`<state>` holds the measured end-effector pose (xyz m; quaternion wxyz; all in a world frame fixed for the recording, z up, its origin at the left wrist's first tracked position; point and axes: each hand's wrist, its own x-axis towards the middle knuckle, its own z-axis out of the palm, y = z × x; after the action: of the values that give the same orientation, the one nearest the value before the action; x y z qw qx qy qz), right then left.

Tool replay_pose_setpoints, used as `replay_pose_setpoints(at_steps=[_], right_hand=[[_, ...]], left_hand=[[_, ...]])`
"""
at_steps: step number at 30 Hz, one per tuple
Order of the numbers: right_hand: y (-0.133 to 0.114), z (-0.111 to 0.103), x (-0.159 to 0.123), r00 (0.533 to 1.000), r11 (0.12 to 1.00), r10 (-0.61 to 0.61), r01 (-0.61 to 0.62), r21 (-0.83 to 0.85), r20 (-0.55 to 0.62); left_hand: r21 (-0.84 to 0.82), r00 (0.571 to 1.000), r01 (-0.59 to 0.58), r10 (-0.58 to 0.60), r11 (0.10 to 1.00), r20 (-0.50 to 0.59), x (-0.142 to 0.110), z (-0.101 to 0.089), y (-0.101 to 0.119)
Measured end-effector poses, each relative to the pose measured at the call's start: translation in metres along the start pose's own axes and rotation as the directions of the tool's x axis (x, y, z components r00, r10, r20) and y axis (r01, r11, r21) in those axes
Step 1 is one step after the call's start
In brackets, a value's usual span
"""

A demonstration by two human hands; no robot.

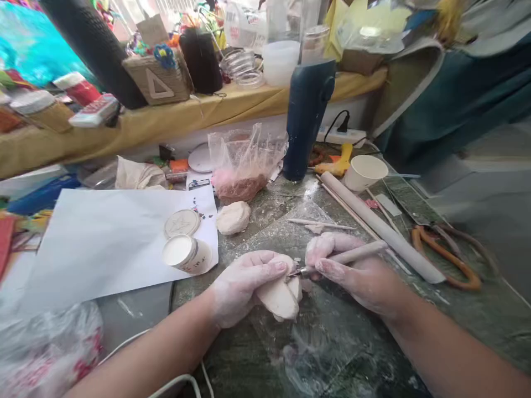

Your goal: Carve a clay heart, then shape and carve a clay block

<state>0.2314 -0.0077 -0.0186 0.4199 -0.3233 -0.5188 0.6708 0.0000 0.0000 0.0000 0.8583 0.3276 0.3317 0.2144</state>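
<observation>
My left hand [243, 284] is wrapped round a pale lump of clay [282, 298] and holds it just above the green marble table [365, 354]. My right hand [348, 268] pinches a thin sculpting tool [344, 258] like a pen, with its metal tip touching the top of the clay. Both hands are dusted with white powder. A second clay lump [233, 217] lies on the table farther back, beside a white paper sheet [103, 243].
On the paper stand an open white jar [186, 254] and its lid [181, 223]. Behind are a plastic bag of pink powder [244, 166], a dark blue bottle [307, 119], and a paper cup [364, 172]. A white rolling pin [381, 226], sticks and orange-handled scissors [448, 254] lie right. A cluttered shelf runs along the back.
</observation>
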Motion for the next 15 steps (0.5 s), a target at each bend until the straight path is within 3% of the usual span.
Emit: replay_pose_setpoints(at_steps=[7, 12, 15], right_hand=[[-0.015, -0.004, -0.001, 0.998, 0.994, 0.017, -0.011, -0.105, 0.054], [-0.025, -0.006, -0.001, 0.992, 0.976, 0.049, -0.022, -0.218, 0.12], [-0.031, -0.006, 0.0, 0.984, 0.963, 0.045, 0.003, -0.268, 0.172]], left_hand=[[0.023, 0.999, 0.049, -0.049, 0.999, 0.001, -0.001, 0.003, 0.001], [0.12, 0.993, 0.088, -0.077, 0.989, -0.091, -0.001, 0.004, -0.001], [0.187, 0.993, 0.084, -0.068, 0.979, -0.093, -0.001, 0.004, -0.002]])
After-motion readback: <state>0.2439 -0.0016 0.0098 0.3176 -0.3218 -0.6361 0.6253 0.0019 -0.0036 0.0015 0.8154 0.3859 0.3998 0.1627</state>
